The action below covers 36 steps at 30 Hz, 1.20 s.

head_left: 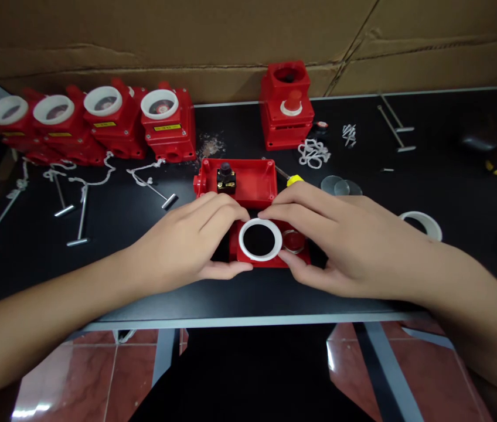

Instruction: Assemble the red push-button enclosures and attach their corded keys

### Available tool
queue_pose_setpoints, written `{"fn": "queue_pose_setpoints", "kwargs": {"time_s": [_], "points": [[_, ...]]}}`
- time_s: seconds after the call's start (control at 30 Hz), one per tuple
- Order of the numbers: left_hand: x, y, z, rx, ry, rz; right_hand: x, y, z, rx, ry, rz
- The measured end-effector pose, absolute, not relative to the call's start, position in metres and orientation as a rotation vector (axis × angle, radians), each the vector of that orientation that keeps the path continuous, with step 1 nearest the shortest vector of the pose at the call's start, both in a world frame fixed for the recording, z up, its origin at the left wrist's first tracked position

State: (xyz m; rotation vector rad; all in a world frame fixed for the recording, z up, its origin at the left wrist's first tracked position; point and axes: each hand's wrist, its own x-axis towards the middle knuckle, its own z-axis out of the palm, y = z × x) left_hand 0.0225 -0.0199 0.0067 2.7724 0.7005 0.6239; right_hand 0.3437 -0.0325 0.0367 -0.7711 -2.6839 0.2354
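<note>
A white plastic ring (260, 257) with a dark opening sits on a red cover (298, 262) near the table's front edge. My left hand (193, 243) grips the ring's left side, fingertips above and thumb below. From the right, my right hand (345, 246) closes on the ring with thumb and fingers. A round red button (293, 241) shows on the cover beside my right thumb. Just behind lies an open red box (255, 179), with a black switch block (226, 180) inside. A yellow-handled screwdriver (294, 179) is partly hidden behind my right hand.
Several assembled red boxes (167, 138) with T-shaped metal hammers (82, 220) on cords stand at left. Another red box (287, 111) stands at the back. Looped white cord (314, 153), screws (349, 135), clear discs (340, 186) and a loose white ring (433, 227) lie at right.
</note>
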Motion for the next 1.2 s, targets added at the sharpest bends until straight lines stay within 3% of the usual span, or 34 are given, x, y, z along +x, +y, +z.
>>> {"fn": "queue_pose_setpoints", "kwargs": {"time_s": [1.2], "points": [[0.0224, -0.0200, 0.0068, 2.749, 0.712, 0.613, 0.3443, -0.0308, 0.0316, -0.816, -2.667, 0.143]]}}
